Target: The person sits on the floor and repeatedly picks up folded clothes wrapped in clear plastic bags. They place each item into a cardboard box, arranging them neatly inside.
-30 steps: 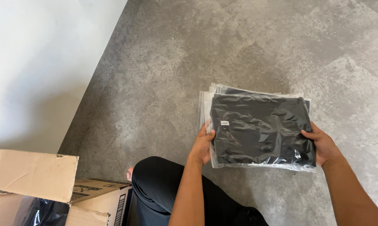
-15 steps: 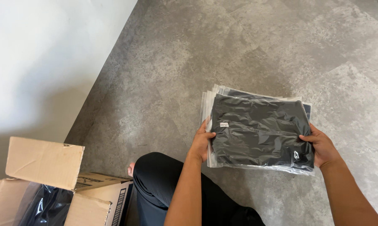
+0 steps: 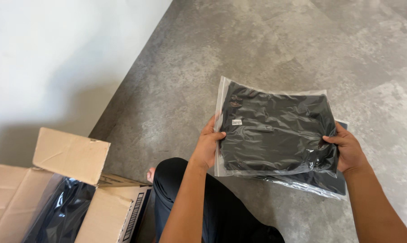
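Note:
A clear plastic bag holding a folded black garment [image 3: 278, 130] is held up in front of me, tilted toward the camera. My left hand [image 3: 209, 146] grips its left edge, thumb on top near a small white label. My right hand [image 3: 347, 150] grips its right edge. Beneath it, a stack of similar bagged black garments [image 3: 318, 183] lies on the grey floor, mostly hidden by the held bag.
An open cardboard box [image 3: 70, 155] with raised flaps stands at lower left, with black plastic-wrapped items [image 3: 61, 211] inside. A white wall [image 3: 55, 58] runs along the left. My knee in black trousers [image 3: 212, 211] is at the bottom centre. Grey concrete floor [image 3: 257, 45] stretches ahead.
The top bagged garment has been lifted off the stack and tilted up toward me; both hands still grip its sides. The view has shifted slightly.

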